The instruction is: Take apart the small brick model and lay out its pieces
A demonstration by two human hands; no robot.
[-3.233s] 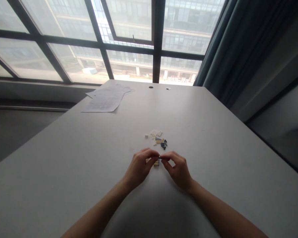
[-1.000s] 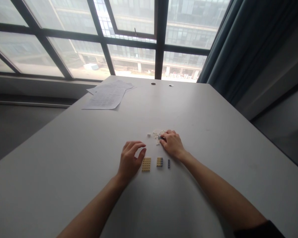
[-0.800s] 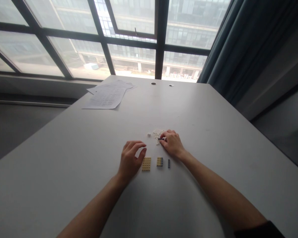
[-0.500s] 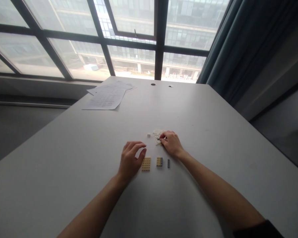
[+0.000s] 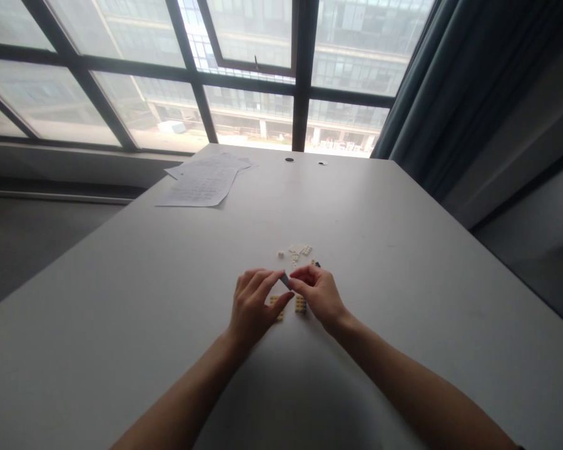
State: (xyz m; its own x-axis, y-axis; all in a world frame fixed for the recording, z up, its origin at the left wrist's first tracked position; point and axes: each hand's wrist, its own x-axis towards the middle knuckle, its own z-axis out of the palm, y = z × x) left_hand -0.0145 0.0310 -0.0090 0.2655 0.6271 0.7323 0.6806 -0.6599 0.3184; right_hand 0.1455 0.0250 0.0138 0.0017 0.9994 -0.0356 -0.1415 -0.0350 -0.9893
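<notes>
Both my hands meet over the table around a small long grey toy brick, held tilted above the surface. My left hand has its index fingertip at the brick's upper end and its thumb near the lower end. My right hand pinches the same brick from the right, between thumb and fingers. Below the left thumb lies a tan studded plate, partly covered. A small tan and grey block sits between the hands, its right side beside my right palm.
Several white brick pieces lie beyond my hands, with one small white piece to their left. A dark piece shows behind my right fingers. Printed papers rest at the table's far left, before the windows.
My right hand has come back toward me and left from the white pieces, carrying the grey brick. My left hand has moved right to meet it. The loose grey strip is now hidden.
</notes>
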